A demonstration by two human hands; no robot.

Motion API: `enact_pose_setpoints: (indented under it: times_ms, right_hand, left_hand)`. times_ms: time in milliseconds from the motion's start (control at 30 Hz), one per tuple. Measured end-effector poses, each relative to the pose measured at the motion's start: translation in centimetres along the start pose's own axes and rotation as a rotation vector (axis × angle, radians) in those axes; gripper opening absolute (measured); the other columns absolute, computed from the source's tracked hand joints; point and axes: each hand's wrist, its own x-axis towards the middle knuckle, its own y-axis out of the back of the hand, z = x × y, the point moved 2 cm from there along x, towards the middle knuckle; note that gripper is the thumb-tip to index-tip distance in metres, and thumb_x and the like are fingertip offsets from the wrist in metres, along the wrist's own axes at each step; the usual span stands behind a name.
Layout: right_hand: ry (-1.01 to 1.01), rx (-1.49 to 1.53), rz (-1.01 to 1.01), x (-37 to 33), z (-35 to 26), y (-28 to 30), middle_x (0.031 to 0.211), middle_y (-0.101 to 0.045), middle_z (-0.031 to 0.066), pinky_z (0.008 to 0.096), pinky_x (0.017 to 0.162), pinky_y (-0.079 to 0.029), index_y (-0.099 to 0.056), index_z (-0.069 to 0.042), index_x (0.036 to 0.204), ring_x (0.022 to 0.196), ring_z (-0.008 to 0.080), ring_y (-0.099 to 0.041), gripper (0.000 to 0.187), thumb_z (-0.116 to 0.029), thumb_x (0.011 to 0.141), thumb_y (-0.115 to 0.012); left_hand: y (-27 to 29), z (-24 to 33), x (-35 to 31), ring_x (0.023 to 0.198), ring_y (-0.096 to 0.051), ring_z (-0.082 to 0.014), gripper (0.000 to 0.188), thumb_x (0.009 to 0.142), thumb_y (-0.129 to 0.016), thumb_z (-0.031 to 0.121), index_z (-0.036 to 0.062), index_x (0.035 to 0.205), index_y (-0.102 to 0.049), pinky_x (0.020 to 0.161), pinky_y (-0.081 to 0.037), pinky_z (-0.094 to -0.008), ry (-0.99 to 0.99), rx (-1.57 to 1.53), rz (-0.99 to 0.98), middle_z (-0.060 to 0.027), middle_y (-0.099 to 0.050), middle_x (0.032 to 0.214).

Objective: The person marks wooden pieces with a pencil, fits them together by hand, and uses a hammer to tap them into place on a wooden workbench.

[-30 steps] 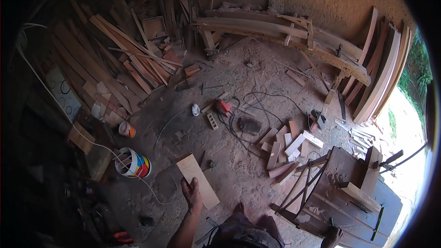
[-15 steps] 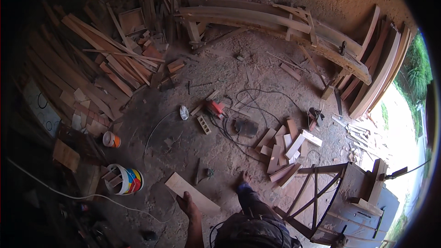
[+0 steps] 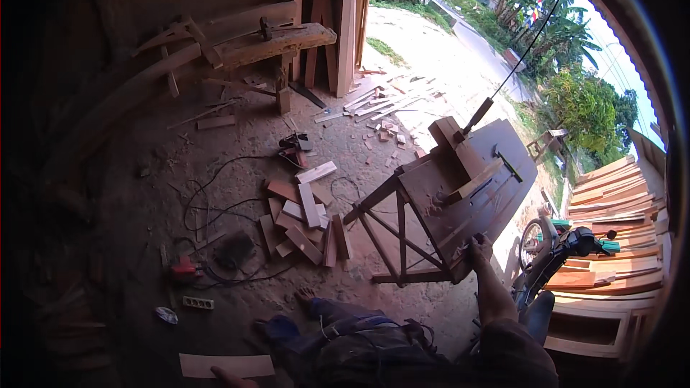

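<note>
Low in the view, my left hand [image 3: 231, 379] is closed on the edge of a flat, pale wooden board [image 3: 237, 363]; only part of the hand shows. My right arm reaches out to the right, and my right hand [image 3: 480, 250] is at the near corner of a workbench [image 3: 507, 140]. Its fingers are curled round something small and dark, too unclear to name. A hammer [image 3: 509, 164] lies on the bench top, beside a pale wood strip [image 3: 476, 181] and a thick wooden block [image 3: 458, 145].
Cut wood pieces [image 3: 303, 223] lie heaped on the floor left of the bench. Near them are a power tool [image 3: 293, 147], cables, a red tool [image 3: 185, 269] and a socket strip [image 3: 198, 302]. A motorbike [image 3: 553, 251] and stacked planks [image 3: 611, 208] stand on the right.
The view has swung right toward the bench and the bright outdoors. My right hand has come into view at the bench corner. The board stays in my left hand, now lower in the picture.
</note>
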Motion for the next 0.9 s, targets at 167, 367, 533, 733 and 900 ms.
enact_pose_setpoints:
  times_ms: [167,367,533,733,900]
  right_hand:
    - [-0.082,-0.124,-0.276,1.3,2.2,-0.5,0.119,-0.061,0.018,0.0412,0.09,-0.05,-0.059,-0.002,0.125,0.109,0.0336,-0.061,0.045,-0.031,0.091,-0.065]
    - [-0.227,-0.555,-0.2,-4.4,-4.2,-3.0,0.148,-0.044,0.0163,0.0483,0.105,-0.042,-0.046,-0.006,0.144,0.136,0.0366,-0.045,0.061,-0.045,0.098,-0.049]
    - [-0.237,-0.658,-0.241,-8.3,-11.3,1.3,0.155,-0.04,0.0108,0.0483,0.109,-0.039,-0.045,-0.008,0.147,0.141,0.0343,-0.038,0.063,-0.05,0.101,-0.039]
    - [-0.208,-0.671,0.09,-7.6,-11.8,-3.4,0.137,-0.055,0.0147,0.0463,0.1,-0.045,-0.049,-0.003,0.141,0.125,0.0306,-0.053,0.058,-0.045,0.102,-0.04]
    - [-0.062,-0.76,-0.259,-2.3,-0.1,-6.8,0.101,-0.063,0.0098,0.0408,0.072,-0.052,-0.052,-0.004,0.137,0.087,0.0215,-0.064,0.044,-0.03,0.103,-0.044]
  left_hand:
    - [-1.9,-1.0,8.5,0.122,-0.049,-0.0347,0.08,0.095,-0.063,0.048,0.0022,0.151,-0.03,0.101,-0.044,-0.0502,0.05,-0.11,-0.262,-0.021,-0.043,0.141]
    - [-5.6,1.0,12.3,0.133,-0.046,-0.0394,0.087,0.095,-0.061,0.054,0.0034,0.155,-0.024,0.108,-0.041,-0.0536,0.049,-0.179,-0.366,-0.0237,-0.036,0.153]
    - [-8.1,2.0,11.9,0.13,-0.049,-0.039,0.084,0.095,-0.062,0.05,0.0012,0.153,-0.026,0.106,-0.043,-0.0522,0.137,-0.147,-0.388,-0.0247,-0.038,0.15]
    - [-8.3,2.7,11.8,0.126,-0.052,-0.0387,0.08,0.096,-0.064,0.045,-0.0014,0.151,-0.029,0.104,-0.046,-0.0507,0.21,-0.174,-0.371,-0.026,-0.041,0.146]
    - [-5.0,-5.2,17.3,0.125,-0.052,-0.0349,0.072,0.097,-0.065,0.038,-0.0012,0.148,-0.033,0.102,-0.046,-0.0478,0.125,-0.247,-0.195,-0.0226,-0.044,0.144]
